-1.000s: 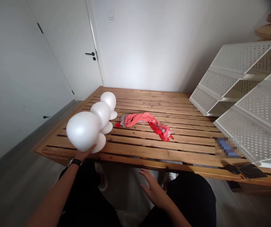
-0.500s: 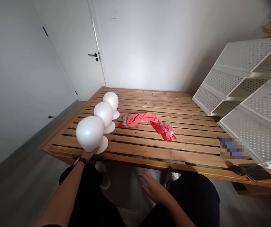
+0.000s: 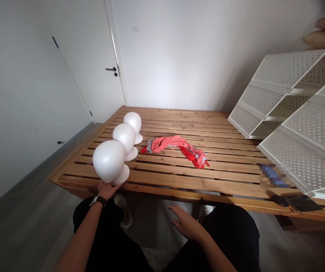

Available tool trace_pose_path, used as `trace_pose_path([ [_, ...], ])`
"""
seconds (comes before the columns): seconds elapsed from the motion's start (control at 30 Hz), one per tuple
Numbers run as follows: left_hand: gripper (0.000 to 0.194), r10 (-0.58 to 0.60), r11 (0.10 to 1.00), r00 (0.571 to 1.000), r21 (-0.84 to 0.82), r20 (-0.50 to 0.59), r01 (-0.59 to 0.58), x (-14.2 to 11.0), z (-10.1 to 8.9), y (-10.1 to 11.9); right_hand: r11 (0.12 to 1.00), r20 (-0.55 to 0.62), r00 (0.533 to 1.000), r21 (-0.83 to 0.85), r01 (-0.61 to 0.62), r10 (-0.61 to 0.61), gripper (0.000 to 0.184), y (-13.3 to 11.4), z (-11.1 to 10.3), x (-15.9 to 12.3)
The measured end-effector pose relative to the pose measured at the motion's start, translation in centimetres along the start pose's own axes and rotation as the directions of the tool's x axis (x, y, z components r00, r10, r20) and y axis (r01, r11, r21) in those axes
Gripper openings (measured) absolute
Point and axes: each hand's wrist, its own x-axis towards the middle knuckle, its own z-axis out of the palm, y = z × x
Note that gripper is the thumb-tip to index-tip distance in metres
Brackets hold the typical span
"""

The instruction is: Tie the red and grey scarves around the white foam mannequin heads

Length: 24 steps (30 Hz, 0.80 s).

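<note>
Three white mannequin heads stand in a slanting row at the bench's left: a near one (image 3: 108, 160), a middle one (image 3: 124, 136) and a far one (image 3: 132, 121). Below the near head, my left hand (image 3: 108, 189) grips it low at the neck and base; part of its fingers is hidden. My right hand (image 3: 187, 223) hangs open above my lap, fingers apart and holding nothing. A crumpled coral-red and grey cloth (image 3: 169, 142) lies in an arc across the slats, right of the heads and touched by neither hand.
The slatted wooden bench (image 3: 156, 177) reaches back to the wall. White perforated racks (image 3: 298, 136) stand on its right side. Near them lie a blurred-out blue item (image 3: 274, 176), a black mouse (image 3: 279, 200) and a flat dark pad (image 3: 304, 203). A door (image 3: 88, 56) is at back left.
The near mannequin head has shifted slightly right, and my left hand has moved slightly down and right at its base. My right hand, the cloth and the other heads stay nearly the same.
</note>
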Motion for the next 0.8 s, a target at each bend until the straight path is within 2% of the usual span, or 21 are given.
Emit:
trace_pose_path([
  [0.1, 0.082, 0.040, 0.986, 0.999, 0.162, 0.026, -0.044, -3.2, 1.2, 0.7, 1.000, -0.021, 1.000, -0.018, -0.017, 0.017, 0.051, 0.3, -0.1, -0.1],
  [0.2, 0.075, 0.218, 0.964, 0.974, 0.141, 0.062, -0.225, -6.2, 2.2, 2.0, 0.999, -0.063, 0.998, -0.029, -0.017, 0.015, 0.051, 0.4, -0.3, -0.3],
  [0.3, 0.053, 0.459, 0.888, 0.873, -0.041, 0.166, -0.459, -7.6, 2.6, 3.5, 0.999, -0.118, 0.993, -0.047, -0.011, 0.006, 0.050, 0.1, -0.4, -1.4],
  [0.37, 0.048, 0.538, 0.843, 0.819, -0.124, 0.200, -0.524, -7.8, 2.7, 4.4, 0.998, -0.172, 0.985, -0.055, -0.021, 0.011, 0.049, 0.1, -0.2, -2.7],
  [0.43, 0.051, 0.547, 0.837, 0.802, -0.141, 0.239, -0.529, -7.9, 3.0, 5.0, 0.997, -0.226, 0.974, -0.059, -0.048, 0.033, 0.049, 0.5, 0.5, -4.2],
  [0.57, 0.069, 0.508, 0.854, 0.761, -0.126, 0.403, -0.504, -8.1, 4.5, 5.6, 0.991, -0.266, 0.960, -0.077, -0.108, 0.084, 0.050, 2.0, 2.2, -6.0],
  [0.63, 0.078, 0.484, 0.858, 0.747, -0.080, 0.455, -0.508, -8.3, 5.1, 6.2, 0.988, -0.265, 0.962, -0.119, -0.100, 0.066, 0.053, 2.4, 2.5, -5.5],
  [0.7, 0.084, 0.460, 0.852, 0.752, 0.002, 0.473, -0.523, -8.5, 5.3, 6.9, 0.975, -0.296, 0.954, -0.199, -0.101, 0.038, 0.058, 2.3, 2.0, -4.3],
  [0.8, 0.088, 0.419, 0.840, 0.772, 0.119, 0.478, -0.530, -9.1, 5.3, 7.9, 0.920, -0.423, 0.902, -0.316, -0.230, 0.080, 0.070, 2.0, 0.8, -2.0],
])
